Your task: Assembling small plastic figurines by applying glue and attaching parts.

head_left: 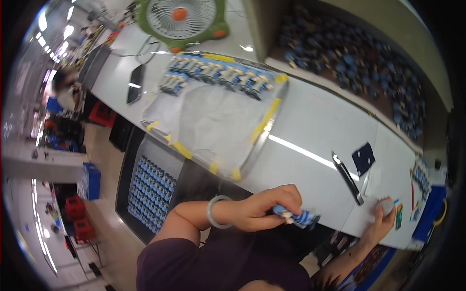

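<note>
My left hand [262, 209], with a pale bangle at its wrist, is closed around a small blue-and-white figurine [302, 218] over the table's near edge. The figurine lies tilted, its dark base pointing right. Farther right, my right hand [380, 225] has its fingers curled around a small round greyish-white thing [386, 206], whose kind I cannot make out. Close to that hand lie a black pen-like tool [347, 178], a dark blue cloth piece [363, 159] and a small green-and-orange packet [399, 215].
Rows of similar figurines [218, 72] stand on a cloth-covered tray edged with yellow tape [213, 123]. A bin [340, 68] of many figurines is at the far right. A green fan [180, 17] and a phone [135, 83] are behind. A dark crate [127, 228] of figurines sits lower left.
</note>
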A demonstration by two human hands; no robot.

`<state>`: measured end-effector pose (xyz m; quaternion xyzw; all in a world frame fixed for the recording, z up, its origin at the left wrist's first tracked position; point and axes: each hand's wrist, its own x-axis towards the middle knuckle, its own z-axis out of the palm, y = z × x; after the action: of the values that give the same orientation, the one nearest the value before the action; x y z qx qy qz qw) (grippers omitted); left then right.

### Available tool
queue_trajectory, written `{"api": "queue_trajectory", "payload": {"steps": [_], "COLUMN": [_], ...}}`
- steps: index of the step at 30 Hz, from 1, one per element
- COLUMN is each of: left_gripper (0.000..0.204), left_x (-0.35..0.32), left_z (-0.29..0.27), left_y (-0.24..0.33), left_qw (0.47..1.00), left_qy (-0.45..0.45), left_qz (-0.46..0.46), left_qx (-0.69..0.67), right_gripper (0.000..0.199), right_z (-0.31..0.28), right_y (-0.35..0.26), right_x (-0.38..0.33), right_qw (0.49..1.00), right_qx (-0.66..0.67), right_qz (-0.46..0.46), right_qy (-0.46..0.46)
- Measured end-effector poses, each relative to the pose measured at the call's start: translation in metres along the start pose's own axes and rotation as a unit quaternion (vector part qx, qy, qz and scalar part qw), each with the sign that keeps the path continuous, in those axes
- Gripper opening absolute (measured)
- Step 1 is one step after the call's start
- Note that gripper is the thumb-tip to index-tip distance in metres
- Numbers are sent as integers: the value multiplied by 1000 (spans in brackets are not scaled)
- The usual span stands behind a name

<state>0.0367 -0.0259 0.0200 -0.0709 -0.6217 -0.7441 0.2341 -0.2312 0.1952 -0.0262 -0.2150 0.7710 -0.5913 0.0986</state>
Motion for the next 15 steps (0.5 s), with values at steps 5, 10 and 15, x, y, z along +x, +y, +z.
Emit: {"api": "queue_trajectory", "payload": {"steps": [5, 10, 15], "left_gripper": [28, 29, 29], "left_x": [-7, -1, -11], "left_z": [-58, -193, -261], "left_y": [90, 165, 134], "left_qw": [968, 835, 696], "left_qy": [241, 313, 151], "left_qz": [4, -168, -397], "left_qx": [78, 419, 579], "right_gripper": [34, 37, 38], "right_z": [5, 9, 4], "right_y": [-5, -8, -4], "right_x": [-2, 0, 1], "right_qw": [999, 998, 998], "right_qx": [38, 52, 61], "right_qz": [13, 10, 2], "right_qy": [9, 18, 19]}}
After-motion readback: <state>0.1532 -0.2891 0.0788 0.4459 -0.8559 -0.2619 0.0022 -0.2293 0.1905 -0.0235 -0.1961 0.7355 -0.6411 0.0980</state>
